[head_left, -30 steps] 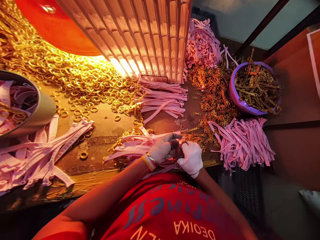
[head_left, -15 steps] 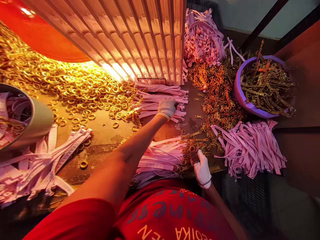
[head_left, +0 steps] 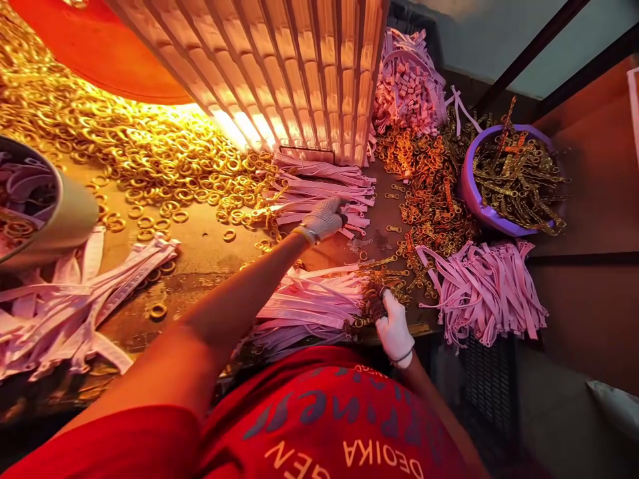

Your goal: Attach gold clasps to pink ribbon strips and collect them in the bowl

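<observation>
My left hand (head_left: 322, 221), in a dotted white glove with dark fingertips, reaches over the upper bundle of pink straps (head_left: 319, 176). Its fingers point right and bend down at the strap ends; what they pinch is hidden. Nearer my body, my right hand (head_left: 395, 330) wears a white glove with a dark brown covering on the fingers. It is closed beside small brass chain links (head_left: 374, 299), at the right ends of a lower bundle of pink straps (head_left: 314, 296). I cannot make out what lies between those fingers.
Brass rings (head_left: 184, 159) spread across the left of the table by a ribbed panel (head_left: 279, 73). Brass connectors (head_left: 429, 193) lie right, near a purple basin (head_left: 469, 179) of chains. More straps (head_left: 494, 293) hang over the right edge. A pale bucket (head_left: 77, 206) tips at left.
My left hand has drawn back slightly left and turned, showing more of its fingers. My right hand stays at the chain links. The whole view has shifted a little.
</observation>
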A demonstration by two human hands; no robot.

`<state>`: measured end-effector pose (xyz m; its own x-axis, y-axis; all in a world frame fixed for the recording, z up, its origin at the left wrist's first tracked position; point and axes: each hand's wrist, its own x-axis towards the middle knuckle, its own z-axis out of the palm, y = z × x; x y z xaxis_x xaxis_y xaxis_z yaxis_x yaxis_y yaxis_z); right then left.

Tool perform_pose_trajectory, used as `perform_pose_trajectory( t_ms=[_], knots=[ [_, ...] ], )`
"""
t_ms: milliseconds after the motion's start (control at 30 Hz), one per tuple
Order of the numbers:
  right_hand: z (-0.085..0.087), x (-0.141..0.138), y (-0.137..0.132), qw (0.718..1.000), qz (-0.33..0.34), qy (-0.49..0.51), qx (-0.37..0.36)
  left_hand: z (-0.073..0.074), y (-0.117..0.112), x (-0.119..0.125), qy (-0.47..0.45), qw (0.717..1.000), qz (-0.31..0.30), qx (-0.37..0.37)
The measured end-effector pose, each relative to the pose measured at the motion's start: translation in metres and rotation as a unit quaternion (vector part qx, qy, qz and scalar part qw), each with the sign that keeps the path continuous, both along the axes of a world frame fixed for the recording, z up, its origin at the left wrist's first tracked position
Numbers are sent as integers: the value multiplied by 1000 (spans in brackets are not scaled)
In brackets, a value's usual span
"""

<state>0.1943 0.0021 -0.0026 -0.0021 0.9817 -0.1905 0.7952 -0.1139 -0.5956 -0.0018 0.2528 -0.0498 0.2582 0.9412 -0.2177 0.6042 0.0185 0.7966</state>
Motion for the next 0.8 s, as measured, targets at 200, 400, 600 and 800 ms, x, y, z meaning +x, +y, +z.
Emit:
perform_pose_trajectory(
  t_ms=[200, 400, 600, 800],
  knots=[
    [35, -20, 19, 990, 65, 120, 36, 54, -99, -36, -314, 928, -15, -202],
    [73, -52, 34, 981, 129, -144, 5, 88, -166, -44, -334, 912, -5, -237],
    [85, -67, 18, 919, 188, -346, 3, 95, -182, -43, -280, 941, -103, -159],
    [85, -63, -2, 869, 231, -435, 57, 86, -204, -41, -164, 972, -165, -25]
  ],
)
